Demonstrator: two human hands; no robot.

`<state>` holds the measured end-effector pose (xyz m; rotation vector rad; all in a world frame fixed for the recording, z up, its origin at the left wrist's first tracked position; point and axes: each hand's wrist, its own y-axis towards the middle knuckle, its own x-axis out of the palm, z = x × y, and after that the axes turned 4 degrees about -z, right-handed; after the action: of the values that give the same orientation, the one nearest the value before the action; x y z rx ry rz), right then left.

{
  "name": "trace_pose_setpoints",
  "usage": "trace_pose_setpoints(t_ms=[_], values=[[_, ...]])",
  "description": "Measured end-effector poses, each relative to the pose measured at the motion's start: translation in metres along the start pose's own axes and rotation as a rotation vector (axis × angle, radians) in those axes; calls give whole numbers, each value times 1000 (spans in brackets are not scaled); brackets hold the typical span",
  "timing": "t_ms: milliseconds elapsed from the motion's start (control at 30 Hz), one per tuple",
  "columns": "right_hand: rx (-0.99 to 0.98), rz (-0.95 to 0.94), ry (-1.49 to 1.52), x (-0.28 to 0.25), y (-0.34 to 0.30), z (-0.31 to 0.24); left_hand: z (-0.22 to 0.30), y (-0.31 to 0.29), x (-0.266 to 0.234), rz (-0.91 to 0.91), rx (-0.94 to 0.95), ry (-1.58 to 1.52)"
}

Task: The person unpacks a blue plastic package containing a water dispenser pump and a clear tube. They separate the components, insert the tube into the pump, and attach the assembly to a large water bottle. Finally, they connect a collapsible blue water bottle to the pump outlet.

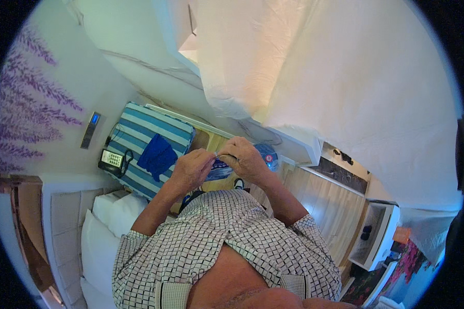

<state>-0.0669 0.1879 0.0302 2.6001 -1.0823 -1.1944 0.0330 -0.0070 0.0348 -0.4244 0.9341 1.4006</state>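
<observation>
Out in front of my chest, my left hand (192,169) and my right hand (244,158) meet with fingertips pinched together. Between them is something small and thin that I cannot make out. A crumpled dark blue cloth (159,156) lies left of my left hand on a surface with a blue and white striped cover (135,175). Beyond my hands, white curtain fabric (242,62) hangs down. Just right of my right hand, partly hidden by it, stands a blue translucent water bottle (269,156).
A telephone (112,162) with a dark cord rests on the striped cover's left end. White pillows (100,237) lie at lower left. To the right are an open white drawer (374,237), a dark stone-like panel (340,175) and wooden floor (314,201).
</observation>
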Motion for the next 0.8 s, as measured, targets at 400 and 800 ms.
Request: trace_pose_setpoints(t_ms=[400, 800], values=[[106, 43, 192, 12, -16, -11, 13, -9, -5, -109, -199, -147], [123, 8, 327, 2, -20, -13, 1, -5, -6, -109, -40, -361]])
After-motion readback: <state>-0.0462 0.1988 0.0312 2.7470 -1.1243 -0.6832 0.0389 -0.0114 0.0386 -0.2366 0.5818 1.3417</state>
